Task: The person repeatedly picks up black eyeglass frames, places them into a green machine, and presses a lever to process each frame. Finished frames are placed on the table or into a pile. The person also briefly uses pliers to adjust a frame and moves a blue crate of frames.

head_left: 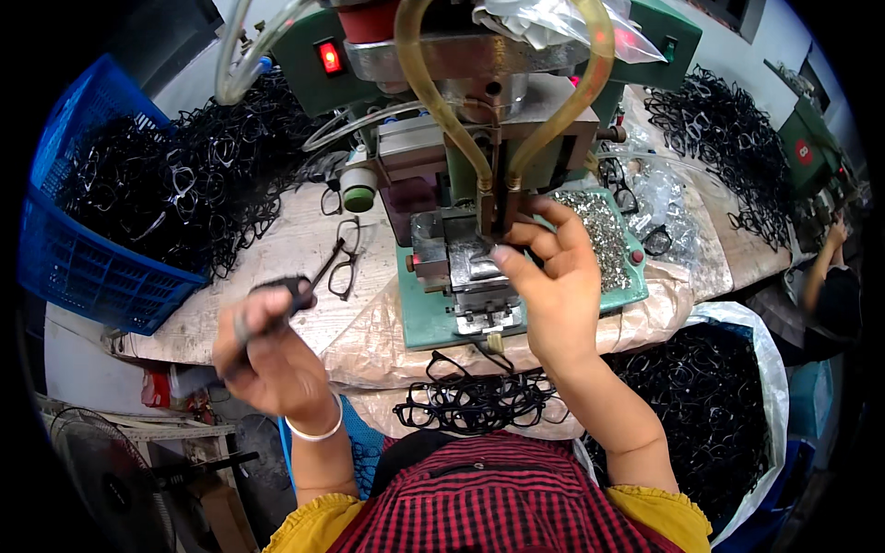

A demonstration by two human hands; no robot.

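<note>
My left hand point(265, 355) is raised over the bench's left front and grips a black eyeglass frame point(293, 293), blurred by motion. My right hand point(551, 276) reaches up to the metal fixture point(466, 263) of a green bench press point(433, 318), with thumb and fingers pinched beside the vertical tool tip; what it pinches is too small to see. A second black eyeglass frame point(344, 260) lies on the bench left of the press. A bundle of black frames point(475, 403) rests on my lap edge below the press.
A blue crate point(88, 267) heaped with black frames stands at the left. A tray of small metal parts point(604, 235) sits right of the press. A white sack point(756, 369) full of frames is at lower right. Another person's arm point(825, 263) works at far right.
</note>
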